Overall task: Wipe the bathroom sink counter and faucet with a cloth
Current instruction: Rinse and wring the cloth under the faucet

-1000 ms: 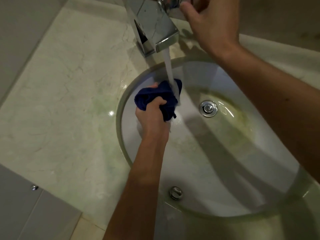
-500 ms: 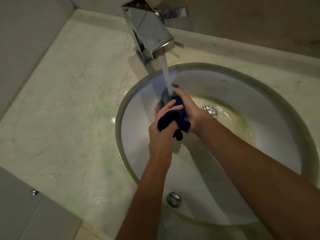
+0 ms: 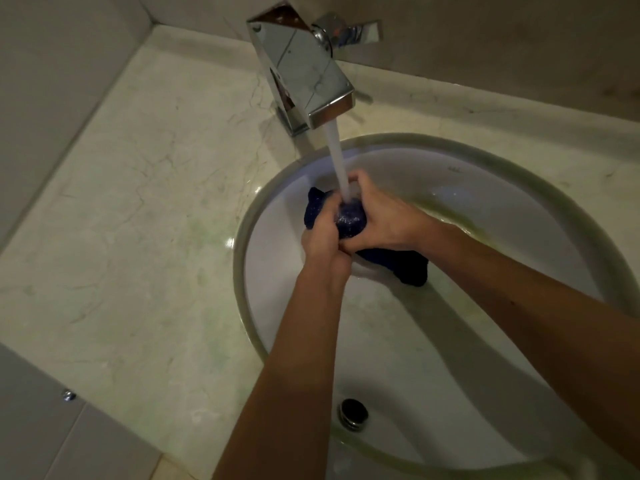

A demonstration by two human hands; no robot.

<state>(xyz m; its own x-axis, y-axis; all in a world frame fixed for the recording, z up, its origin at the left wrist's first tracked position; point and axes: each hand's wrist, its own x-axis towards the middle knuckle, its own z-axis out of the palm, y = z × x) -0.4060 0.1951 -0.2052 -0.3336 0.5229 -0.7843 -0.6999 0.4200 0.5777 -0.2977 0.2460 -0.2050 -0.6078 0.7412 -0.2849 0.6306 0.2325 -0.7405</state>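
Observation:
A dark blue cloth (image 3: 349,220) is bunched between both my hands over the white sink basin (image 3: 450,341). My left hand (image 3: 322,237) grips it from the left and my right hand (image 3: 381,216) grips it from the right. Water runs from the square chrome faucet (image 3: 304,74) straight onto the cloth. A loose end of the cloth hangs below my right wrist. The marble counter (image 3: 138,220) spreads to the left of the basin.
The faucet lever (image 3: 349,31) sticks out to the right behind the spout. An overflow hole (image 3: 353,412) sits in the basin's near wall. Walls close in at the left and back. A cabinet front with a small knob (image 3: 68,395) lies at the lower left.
My right hand left the faucet lever, came down into the basin and took hold of the cloth together with my left hand. The water keeps running.

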